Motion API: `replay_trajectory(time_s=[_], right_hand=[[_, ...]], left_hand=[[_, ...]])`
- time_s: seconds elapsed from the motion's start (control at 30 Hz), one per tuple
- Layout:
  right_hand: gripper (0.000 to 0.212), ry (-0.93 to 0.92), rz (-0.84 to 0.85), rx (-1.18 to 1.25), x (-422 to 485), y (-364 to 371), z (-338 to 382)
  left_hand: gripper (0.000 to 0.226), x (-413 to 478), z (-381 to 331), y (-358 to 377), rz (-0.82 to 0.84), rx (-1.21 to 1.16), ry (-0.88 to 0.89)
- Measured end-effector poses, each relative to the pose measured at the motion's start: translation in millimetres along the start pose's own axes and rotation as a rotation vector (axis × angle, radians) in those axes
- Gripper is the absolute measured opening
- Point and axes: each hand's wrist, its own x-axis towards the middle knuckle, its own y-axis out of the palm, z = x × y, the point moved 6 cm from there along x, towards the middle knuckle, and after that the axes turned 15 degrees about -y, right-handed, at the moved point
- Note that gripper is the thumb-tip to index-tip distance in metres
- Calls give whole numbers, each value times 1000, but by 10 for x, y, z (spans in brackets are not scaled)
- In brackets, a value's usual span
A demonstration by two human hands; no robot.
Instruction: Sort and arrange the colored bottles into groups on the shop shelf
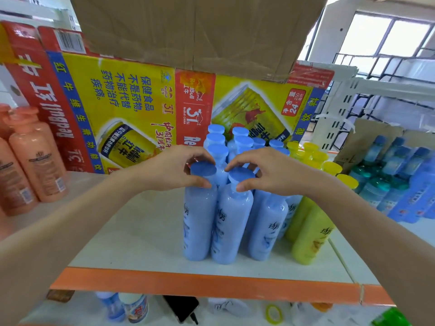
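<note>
Several light blue bottles stand packed together on the white shelf (131,234). My left hand (169,168) grips the blue cap of the front-left blue bottle (197,222). My right hand (263,171) pinches the cap of the blue bottle beside it (229,224). Both bottles stand upright at the front of the group, touching each other. More blue bottles (240,141) fill the rows behind. A row of yellow bottles (308,231) runs along the right side of the blue group.
Orange bottles (35,158) stand at the shelf's left end. A yellow and red Red Bull carton (131,100) forms the backdrop, with a brown cardboard box (188,31) on top. Blue and teal packaged bottles (397,177) sit at the right. The shelf has an orange front edge (188,282).
</note>
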Motion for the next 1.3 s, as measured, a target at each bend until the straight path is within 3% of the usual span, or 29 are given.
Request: replay_trajectory(time_s=[0.33, 0.47, 0.6, 0.7, 0.9, 1.3], right_hand=[[39, -11, 42, 19, -28, 5, -53], [42, -10, 44, 16, -50, -9, -96], [50, 37, -63, -49, -36, -14, -117], [49, 80, -143, -121, -30, -32, -124], [42, 55, -192, -61, -100, -33, -129], [36, 37, -206, 20, -102, -123, -216]], left_hand=[[47, 84, -17, 94, -127, 96, -25], [48, 91, -69, 115, -34, 99, -35], [47, 82, -62, 107, 168, 66, -17], [46, 57, -17, 85, 212, -16, -23], [43, 67, -24, 77, 62, 179, 9], [46, 150, -100, 104, -95, 229, -9]])
